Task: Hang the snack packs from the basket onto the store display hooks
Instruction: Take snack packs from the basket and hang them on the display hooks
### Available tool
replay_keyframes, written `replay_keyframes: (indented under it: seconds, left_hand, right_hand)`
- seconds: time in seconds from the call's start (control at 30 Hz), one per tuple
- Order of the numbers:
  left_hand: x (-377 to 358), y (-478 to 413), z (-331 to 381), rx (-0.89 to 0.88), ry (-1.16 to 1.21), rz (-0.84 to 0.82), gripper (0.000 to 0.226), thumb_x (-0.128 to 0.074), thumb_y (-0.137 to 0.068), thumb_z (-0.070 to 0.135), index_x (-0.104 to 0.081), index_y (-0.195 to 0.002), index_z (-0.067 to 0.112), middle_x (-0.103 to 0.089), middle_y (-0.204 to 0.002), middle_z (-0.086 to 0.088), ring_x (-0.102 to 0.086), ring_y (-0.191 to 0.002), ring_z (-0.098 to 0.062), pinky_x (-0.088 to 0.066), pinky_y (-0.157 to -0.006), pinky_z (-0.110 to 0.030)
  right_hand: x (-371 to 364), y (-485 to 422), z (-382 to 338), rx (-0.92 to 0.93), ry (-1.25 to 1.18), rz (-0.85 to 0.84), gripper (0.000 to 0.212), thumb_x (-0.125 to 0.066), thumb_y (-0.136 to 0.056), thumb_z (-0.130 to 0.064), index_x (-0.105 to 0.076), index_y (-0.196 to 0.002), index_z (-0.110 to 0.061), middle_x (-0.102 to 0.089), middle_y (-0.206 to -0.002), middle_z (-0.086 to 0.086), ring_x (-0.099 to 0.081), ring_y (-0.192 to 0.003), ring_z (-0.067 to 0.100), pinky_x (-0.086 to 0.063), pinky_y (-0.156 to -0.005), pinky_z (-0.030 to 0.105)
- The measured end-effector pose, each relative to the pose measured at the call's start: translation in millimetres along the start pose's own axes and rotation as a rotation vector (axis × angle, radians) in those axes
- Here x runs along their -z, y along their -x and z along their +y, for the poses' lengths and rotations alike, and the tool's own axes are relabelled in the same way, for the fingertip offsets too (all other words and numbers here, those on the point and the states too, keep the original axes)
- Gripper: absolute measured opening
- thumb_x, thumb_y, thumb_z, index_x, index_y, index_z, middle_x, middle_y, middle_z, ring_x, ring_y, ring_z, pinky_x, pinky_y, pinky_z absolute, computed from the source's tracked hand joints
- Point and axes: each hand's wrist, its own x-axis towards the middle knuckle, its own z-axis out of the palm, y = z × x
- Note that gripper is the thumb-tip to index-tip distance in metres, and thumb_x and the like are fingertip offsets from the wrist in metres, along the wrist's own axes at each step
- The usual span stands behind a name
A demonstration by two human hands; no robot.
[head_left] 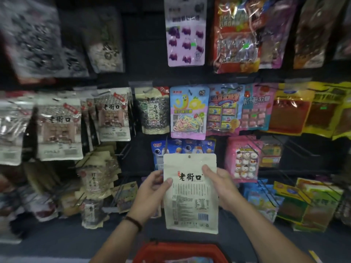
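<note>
While both hands hold the cream snack pack (190, 192) upright in front of the display, the head view shows its printed back facing the camera and its small hang hole at the top edge, centred and clear of the fingers. The left hand (152, 188) is closed on the pack's left edge, thumb across the face; the right hand (220, 185) is closed on the right edge at about the same height. The pack sits low and central, above the red basket (180, 252) and in front of the blue packs (182, 147) on the lower row.

Since matching cream packs (112, 114) hang in the middle row to the left, that seems the likely place for it, though which hook is meant cannot be told. Bare black hooks (125, 149) show just below that row.

To do this step well, I would turn the pack so its front faces outward, keep the grip below the hole, line the hole up with the hook tip, and slide it straight back. A tilted approach could snag or tear the hole, or knock neighbouring packs loose.
</note>
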Motion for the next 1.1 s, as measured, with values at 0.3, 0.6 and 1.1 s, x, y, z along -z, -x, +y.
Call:
replay_keyframes:
  seconds: [0.3, 0.6, 1.1]
  left_hand:
    - [0, -12, 61, -0.143, -0.355, 0.196, 0.048, -0.085, -0.082, 0.044, -0.07, -0.128, 0.039, -0.069, -0.126, 0.019, -0.068, -0.111, 0.002, -0.059, -0.096, -0.026]
    - [2, -29, 99, -0.223, -0.264, 0.193, 0.06, -0.079, -0.076, 0.031, -0.063, -0.134, 0.04, -0.079, -0.114, 0.02, -0.075, -0.106, 0.001, -0.062, -0.097, -0.04]
    - [120, -61, 103, -0.048, 0.107, 0.416, 0.053, -0.056, -0.093, 0.069, -0.069, -0.093, 0.017, -0.055, -0.114, 0.011, -0.038, -0.126, -0.035, -0.024, -0.101, -0.052]
  right_hand:
    - [-55, -43, -57, 0.055, 0.013, 0.116, 0.035, -0.076, -0.097, -0.044, -0.083, -0.095, -0.009, -0.083, -0.097, 0.012, -0.08, -0.095, 0.037, -0.06, -0.094, 0.064]
    - [-139, -29, -109, 0.25, 0.389, -0.005, 0.045, -0.068, -0.096, -0.053, -0.079, -0.079, -0.012, -0.077, -0.07, 0.002, -0.074, -0.071, 0.018, -0.06, -0.075, 0.041]
    - [-197, -60, -128, 0.468, 0.919, 0.103, 0.065, -0.073, -0.093, -0.057, -0.051, -0.143, -0.023, -0.054, -0.137, -0.003, -0.055, -0.118, 0.013, -0.05, -0.097, 0.031]
